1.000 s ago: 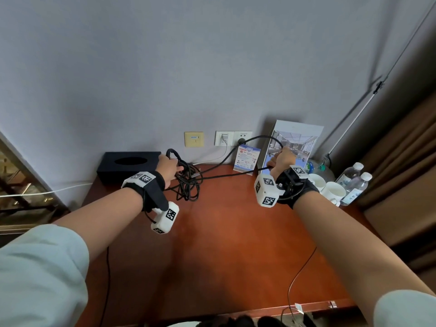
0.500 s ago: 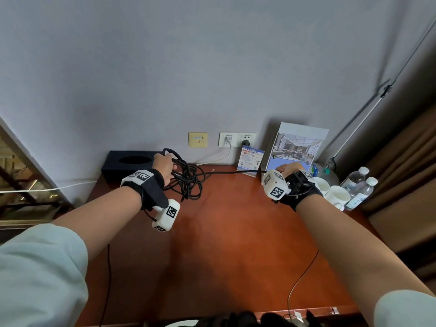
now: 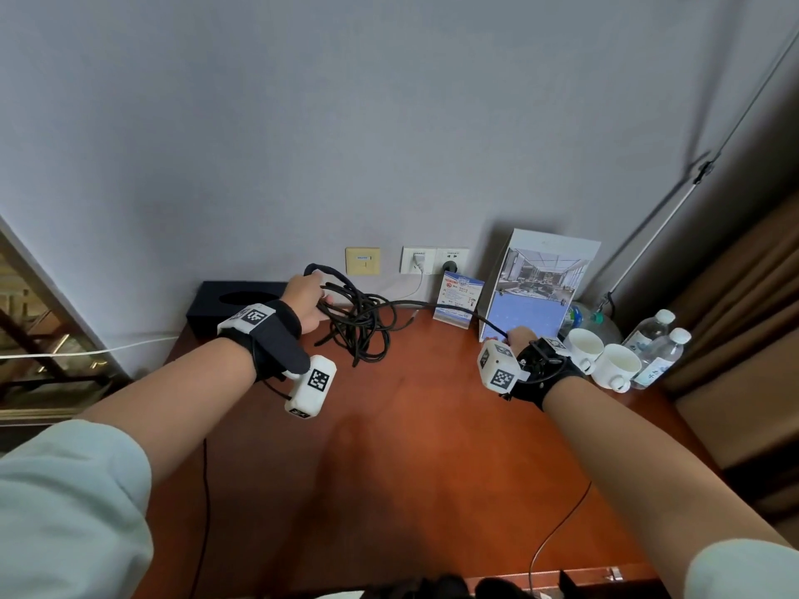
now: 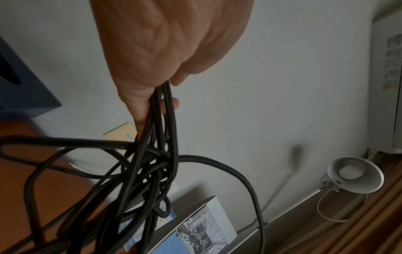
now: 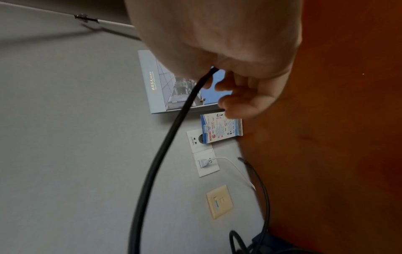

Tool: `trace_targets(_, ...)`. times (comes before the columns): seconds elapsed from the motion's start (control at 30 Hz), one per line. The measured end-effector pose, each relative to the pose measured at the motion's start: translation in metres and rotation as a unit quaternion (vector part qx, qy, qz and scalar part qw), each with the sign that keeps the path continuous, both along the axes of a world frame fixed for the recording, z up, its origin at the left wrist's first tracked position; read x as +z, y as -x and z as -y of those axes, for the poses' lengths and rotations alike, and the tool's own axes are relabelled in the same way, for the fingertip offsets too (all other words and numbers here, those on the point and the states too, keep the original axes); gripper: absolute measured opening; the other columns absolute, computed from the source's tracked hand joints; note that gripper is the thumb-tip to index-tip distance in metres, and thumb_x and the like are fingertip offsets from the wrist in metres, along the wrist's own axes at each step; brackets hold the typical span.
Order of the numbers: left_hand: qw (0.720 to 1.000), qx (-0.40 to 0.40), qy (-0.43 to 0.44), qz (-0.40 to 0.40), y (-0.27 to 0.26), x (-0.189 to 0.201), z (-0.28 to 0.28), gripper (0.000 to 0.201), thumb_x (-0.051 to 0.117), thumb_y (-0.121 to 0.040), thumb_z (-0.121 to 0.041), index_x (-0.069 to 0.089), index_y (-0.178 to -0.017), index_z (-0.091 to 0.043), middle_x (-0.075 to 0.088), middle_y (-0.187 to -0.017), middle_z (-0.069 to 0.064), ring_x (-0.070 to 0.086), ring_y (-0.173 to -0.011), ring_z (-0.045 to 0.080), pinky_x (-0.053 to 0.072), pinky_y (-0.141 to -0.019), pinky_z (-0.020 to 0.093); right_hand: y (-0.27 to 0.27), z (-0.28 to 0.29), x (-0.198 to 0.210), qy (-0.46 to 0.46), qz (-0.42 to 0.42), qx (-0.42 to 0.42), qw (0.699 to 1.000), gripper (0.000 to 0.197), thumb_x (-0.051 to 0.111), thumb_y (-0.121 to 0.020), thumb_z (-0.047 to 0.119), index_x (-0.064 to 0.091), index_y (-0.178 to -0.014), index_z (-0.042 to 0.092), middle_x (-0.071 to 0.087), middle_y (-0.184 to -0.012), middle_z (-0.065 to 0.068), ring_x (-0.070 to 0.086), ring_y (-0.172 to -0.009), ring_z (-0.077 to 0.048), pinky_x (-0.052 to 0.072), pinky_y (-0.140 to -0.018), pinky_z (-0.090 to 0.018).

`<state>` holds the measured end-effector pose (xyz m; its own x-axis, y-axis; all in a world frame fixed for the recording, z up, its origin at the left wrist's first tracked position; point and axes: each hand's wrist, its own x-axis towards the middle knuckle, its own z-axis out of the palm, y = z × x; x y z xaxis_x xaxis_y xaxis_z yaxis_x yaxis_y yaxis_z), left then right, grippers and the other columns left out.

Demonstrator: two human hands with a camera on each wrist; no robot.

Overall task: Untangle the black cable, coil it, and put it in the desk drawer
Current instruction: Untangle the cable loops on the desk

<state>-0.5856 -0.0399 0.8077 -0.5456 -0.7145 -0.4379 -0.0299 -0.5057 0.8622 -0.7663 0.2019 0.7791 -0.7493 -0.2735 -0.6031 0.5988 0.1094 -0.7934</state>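
The desk (image 3: pixel 410 447) runs off the bottom edge, its drawer out of sight. The cable (image 3: pixel 363 326) hangs tangled near the wall, bunched in the curled fingers of the left hand (image 3: pixel 305 302). One strand reaches the right hand (image 3: pixel 521 337) (fingers hidden from the head view), closed round it beside the brochure (image 3: pixel 536 287), cups (image 3: pixel 601 356) and bottles (image 3: pixel 657 343).
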Motion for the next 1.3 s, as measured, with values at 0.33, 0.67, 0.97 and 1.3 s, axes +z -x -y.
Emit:
trace_targets(0.33, 0.991, -0.045, -0.115, -0.05, 0.011, 0.018, -0.016, 0.021, 0.047, -0.1, -0.012, 0.048, -0.079, -0.008, 0.033, -0.068, 0.003, 0.038, -0.06, 0.015, 0.046, -0.065, 0.027, -0.032, 0.033, 0.03, 0.169, -0.074, 0.242, 0.953, 0.034, 0.054, -0.092, 0.046, 0.061, -0.096, 0.013, 0.06, -0.085, -0.001, 0.053, -0.073, -0.014, 0.046, -0.073, -0.026)
trace_targets(0.67, 0.977, -0.178, -0.079, -0.086, 0.015, 0.027, -0.036, 0.007, 0.047, -0.096, 0.001, 0.051, -0.098, -0.004, 0.048, -0.087, 0.011, 0.052, -0.074, 0.018, 0.051, -0.08, 0.04, -0.064, 0.07, 0.024, -0.089, -0.431, 0.426, 0.79, 0.037, 0.071, -0.083, 0.038, 0.06, -0.106, 0.012, 0.066, -0.088, -0.001, 0.063, -0.077, -0.012, 0.047, -0.068, -0.019)
trace_targets(0.97, 0.934, -0.319, 0.105, -0.119, 0.005, 0.023, -0.034, 0.029, 0.045, -0.09, 0.013, 0.059, -0.109, -0.004, 0.062, -0.103, 0.012, 0.061, -0.095, 0.021, 0.054, -0.086, 0.027, -0.059, 0.07, 0.016, -0.02, -0.373, 0.35, 0.859, 0.027, 0.063, -0.09, 0.033, 0.056, -0.078, 0.01, 0.062, -0.08, -0.016, 0.061, -0.077, -0.027, 0.05, -0.08, -0.041)
trace_targets(1.3, 0.754, -0.359, 0.535, 0.126, 0.008, 0.017, -0.038, 0.031, 0.058, -0.09, -0.012, 0.033, -0.108, -0.013, 0.055, -0.119, 0.004, 0.054, -0.104, 0.017, 0.042, -0.085, 0.024, -0.051, 0.069, 0.014, 0.102, -0.2, 0.291, 0.93, 0.029, 0.051, -0.099, 0.024, 0.064, -0.087, 0.0, 0.069, -0.088, -0.015, 0.067, -0.078, -0.021, 0.057, -0.074, -0.028)
